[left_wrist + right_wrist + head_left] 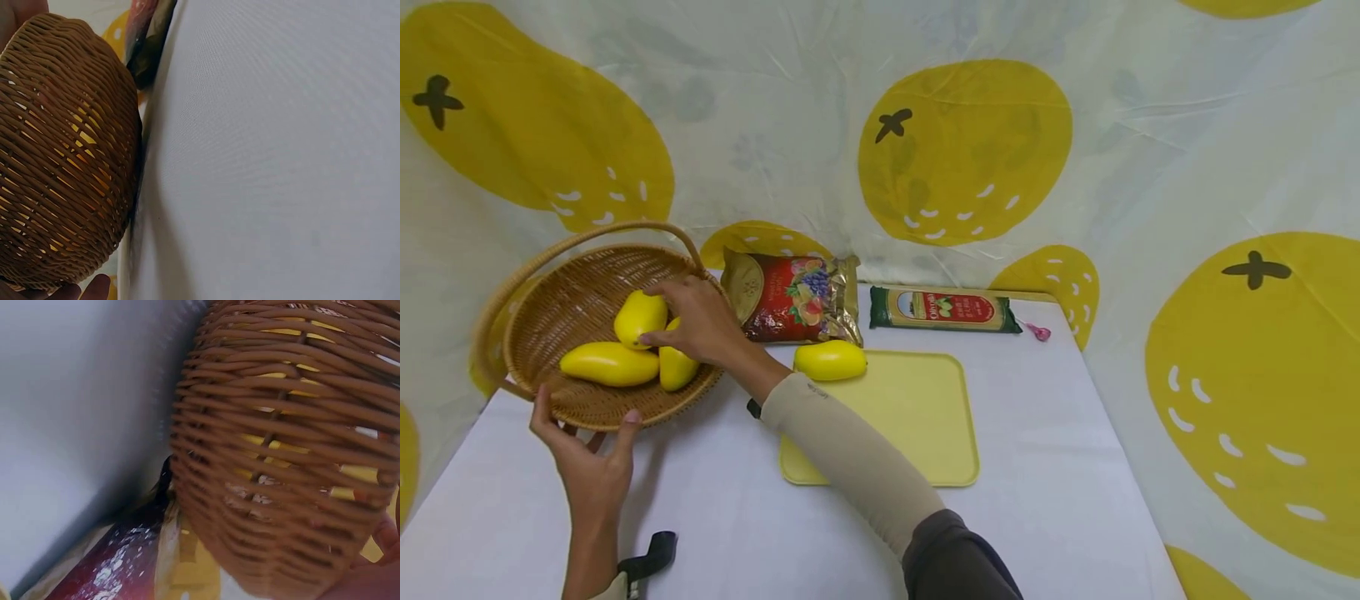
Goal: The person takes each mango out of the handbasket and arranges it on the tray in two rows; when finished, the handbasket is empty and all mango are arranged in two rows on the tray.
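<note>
A brown wicker basket with a tall handle is tilted at the left of the table, its opening toward me. My left hand grips its near edge, with the thumb and fingers spread along the rim and underside. Inside lie a long yellow mango and a shorter mango at the right wall. Reaching in over the right rim, my right hand pinches the upper mango between thumb and fingers. The woven wall fills the left part of the left wrist view; yellow shows through the weave in the right wrist view.
A yellow tray lies mid-table under my right forearm, with another mango at its far left corner. Behind stand a red and gold fruit-print bag and a green-ended Olivoilà packet. A small pink wrapped item lies beside the packet.
</note>
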Demonstrator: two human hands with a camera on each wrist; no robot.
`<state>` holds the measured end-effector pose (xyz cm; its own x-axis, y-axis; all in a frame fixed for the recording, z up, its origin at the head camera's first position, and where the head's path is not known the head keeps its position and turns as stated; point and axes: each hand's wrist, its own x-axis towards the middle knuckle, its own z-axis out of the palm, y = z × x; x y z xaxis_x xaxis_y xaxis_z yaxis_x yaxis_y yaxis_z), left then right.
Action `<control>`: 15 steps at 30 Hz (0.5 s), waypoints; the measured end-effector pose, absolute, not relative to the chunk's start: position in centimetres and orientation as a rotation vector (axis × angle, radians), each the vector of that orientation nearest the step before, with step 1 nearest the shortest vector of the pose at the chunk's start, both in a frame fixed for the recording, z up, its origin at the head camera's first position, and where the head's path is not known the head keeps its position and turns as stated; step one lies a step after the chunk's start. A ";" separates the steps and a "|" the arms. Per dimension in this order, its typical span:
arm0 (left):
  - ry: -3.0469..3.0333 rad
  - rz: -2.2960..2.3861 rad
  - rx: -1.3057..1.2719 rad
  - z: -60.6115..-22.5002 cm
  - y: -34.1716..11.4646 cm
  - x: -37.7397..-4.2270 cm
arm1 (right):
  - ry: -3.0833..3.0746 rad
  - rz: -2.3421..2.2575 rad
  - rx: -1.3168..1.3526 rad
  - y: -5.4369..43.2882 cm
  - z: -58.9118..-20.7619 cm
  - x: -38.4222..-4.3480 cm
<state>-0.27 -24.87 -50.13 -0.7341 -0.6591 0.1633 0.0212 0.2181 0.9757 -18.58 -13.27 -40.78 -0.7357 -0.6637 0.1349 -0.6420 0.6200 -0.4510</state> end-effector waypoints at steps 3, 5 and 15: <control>-1.941 -1.551 0.587 -50.0 -24.8 -0.3 | 2.754 -0.751 -1.072 -14.1 -40.8 -18.7; -1.941 -1.550 0.587 -49.9 -24.7 -0.3 | 2.749 -0.738 -1.026 -14.7 -40.8 -18.8; -1.939 -1.554 0.597 -49.9 -24.6 -0.1 | 2.719 -0.704 -0.882 -17.1 -41.6 -19.3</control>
<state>-0.12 -24.64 -49.94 -0.7330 -0.6612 0.1595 0.0114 0.2225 0.9749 -19.32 -17.13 -41.64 -0.8027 -0.5951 -0.0399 -0.5010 0.7090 -0.4963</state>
